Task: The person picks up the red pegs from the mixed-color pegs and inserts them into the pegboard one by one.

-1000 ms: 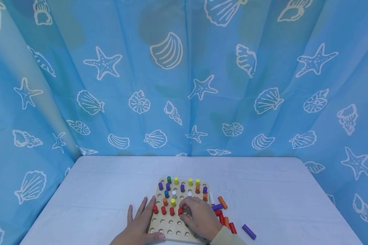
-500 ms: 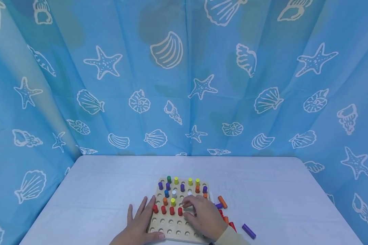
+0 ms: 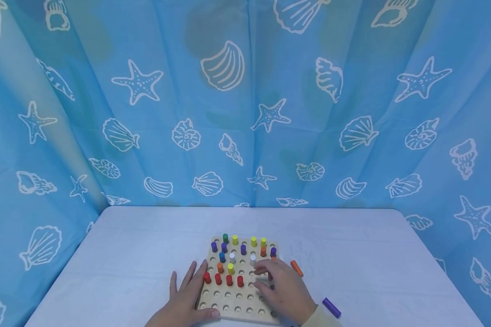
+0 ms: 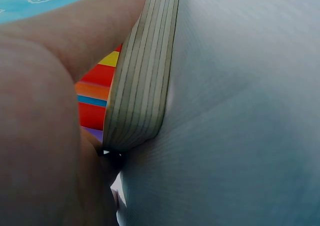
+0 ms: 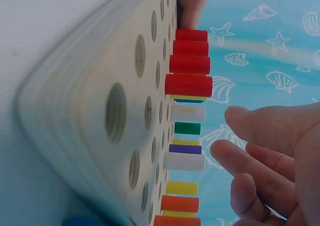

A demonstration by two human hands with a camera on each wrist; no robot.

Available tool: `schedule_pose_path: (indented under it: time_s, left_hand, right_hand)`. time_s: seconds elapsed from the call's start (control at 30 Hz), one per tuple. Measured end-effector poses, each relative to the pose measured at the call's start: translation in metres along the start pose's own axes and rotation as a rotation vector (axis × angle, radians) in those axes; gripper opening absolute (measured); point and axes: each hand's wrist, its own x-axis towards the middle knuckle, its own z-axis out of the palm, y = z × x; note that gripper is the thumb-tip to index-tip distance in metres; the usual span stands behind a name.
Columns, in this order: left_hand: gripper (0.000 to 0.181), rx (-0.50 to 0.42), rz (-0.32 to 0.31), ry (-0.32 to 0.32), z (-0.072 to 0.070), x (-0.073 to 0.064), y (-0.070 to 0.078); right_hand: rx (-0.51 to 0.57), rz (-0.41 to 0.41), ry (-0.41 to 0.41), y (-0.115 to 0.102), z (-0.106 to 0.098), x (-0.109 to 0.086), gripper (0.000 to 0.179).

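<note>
A wooden pegboard [image 3: 232, 302] with rows of round holes lies on the white table, coloured pegs standing in its far part. Several red pegs [image 3: 229, 280] line one row; a white peg [image 3: 253, 260] stands farther back. My left hand [image 3: 184, 299] rests along the board's left side, fingers spread and thumb at the near corner; the left wrist view shows the board's layered edge [image 4: 142, 76] beside it. Over the board's right side hovers my right hand [image 3: 284, 290]. In the right wrist view its thumb [image 5: 265, 126] and fingers are apart, with nothing between them, facing the upright pegs.
An orange peg [image 3: 296, 268] and a purple peg [image 3: 331, 307] lie loose on the table [image 3: 372, 263] right of the board. My right hand and sleeve cover the place where other loose pegs lay. A blue shell-print curtain [image 3: 245, 113] hangs behind.
My right hand has let go of the rightmost red peg, which stays upright in the row, and has moved right, away from it. The left hand has stayed in place.
</note>
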Motion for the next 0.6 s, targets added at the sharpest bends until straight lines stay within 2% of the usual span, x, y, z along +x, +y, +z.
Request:
schedule_pose_path:
  time_s: [0.13,0.37,0.6]
  left_hand:
    - [0.129,-0.003,0.007,0.002,0.0,-0.001,0.0]
    - [0.129,0.003,0.013,0.003,-0.001,-0.001,-0.001]
    - [0.129,0.006,-0.014,-0.006,0.0,0.001,0.0]
  right_hand:
    - [-0.011,-0.003,0.029,0.004,-0.004,-0.005,0.025]
    - [0.023,0.025,0.023,0.01,-0.011,-0.011,0.023]
    - [-0.007,0.04,0.025,0.017,-0.018,-0.017,0.024]
